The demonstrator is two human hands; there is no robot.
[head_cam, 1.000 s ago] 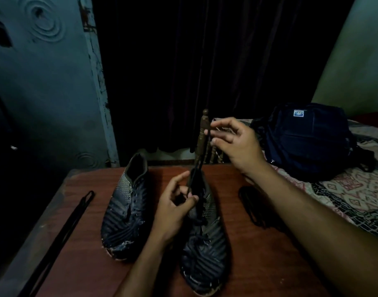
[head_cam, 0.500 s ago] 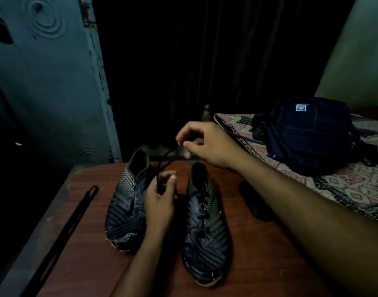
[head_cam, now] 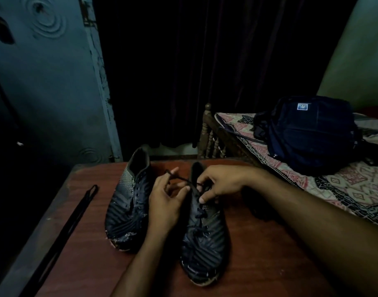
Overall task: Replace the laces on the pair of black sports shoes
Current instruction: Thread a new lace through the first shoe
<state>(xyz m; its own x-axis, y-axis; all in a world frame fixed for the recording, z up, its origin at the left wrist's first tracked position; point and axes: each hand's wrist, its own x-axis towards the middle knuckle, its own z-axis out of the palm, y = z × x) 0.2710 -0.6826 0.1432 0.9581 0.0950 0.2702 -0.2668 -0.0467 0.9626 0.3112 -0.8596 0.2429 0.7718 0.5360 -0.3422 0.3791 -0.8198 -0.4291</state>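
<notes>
Two black sports shoes stand side by side on the reddish wooden table [head_cam: 248, 264], toes toward me. The left shoe [head_cam: 128, 211] shows empty eyelets. The right shoe [head_cam: 205, 239] has a black lace [head_cam: 179, 179] threaded up its front. My left hand [head_cam: 164, 202] is between the shoes and pinches one lace end, which sticks up past its fingers. My right hand [head_cam: 222, 181] hovers over the right shoe's upper eyelets and pinches the lace there.
A second black lace [head_cam: 76, 215] lies folded along the table's left edge. A dark bundle [head_cam: 258, 209] lies on the table under my right forearm. A bed with a dark backpack [head_cam: 312, 133] stands at the right, a blue door at the left.
My right hand came down from high above the shoe, moved left, then dropped onto the right shoe's top eyelets. My left hand shifted left and stays low, holding the lace.
</notes>
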